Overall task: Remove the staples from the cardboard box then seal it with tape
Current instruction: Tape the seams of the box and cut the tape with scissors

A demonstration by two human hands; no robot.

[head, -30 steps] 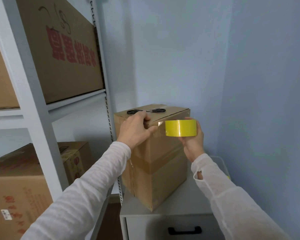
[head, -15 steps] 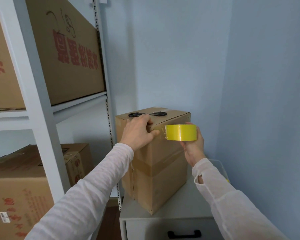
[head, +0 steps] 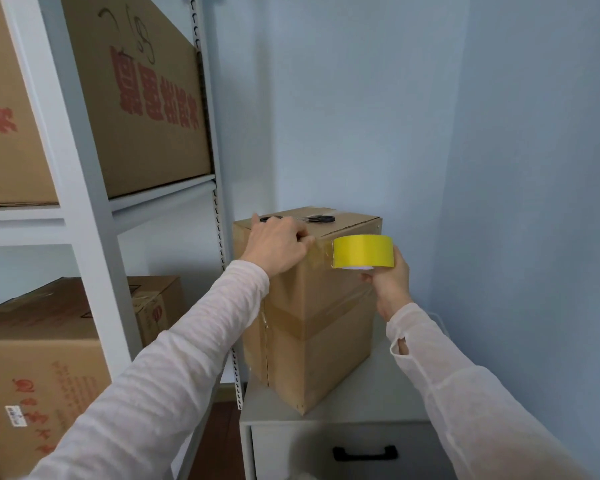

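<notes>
A tall brown cardboard box [head: 326, 341] stands on a grey cabinet [head: 361, 407]. My left hand [head: 278, 249] rests over the box's near top corner, its thumb pressing the free end of the tape against the upper side. My right hand [head: 388, 282] grips a yellow tape roll [head: 363, 251] held against the box's right face just under the top edge. A short clear strip runs from the roll to my left thumb. Black-handled scissors [head: 312, 218] lie on the box's top.
A white metal shelf rack [head: 94, 220] stands to the left, loaded with large printed cardboard boxes [head: 136, 109]. Blue walls close in behind and at the right. The cabinet has a drawer with a black handle [head: 364, 453].
The roll has moved slightly to the right along the box's face, drawing out a little more tape. My left hand stays on the corner.
</notes>
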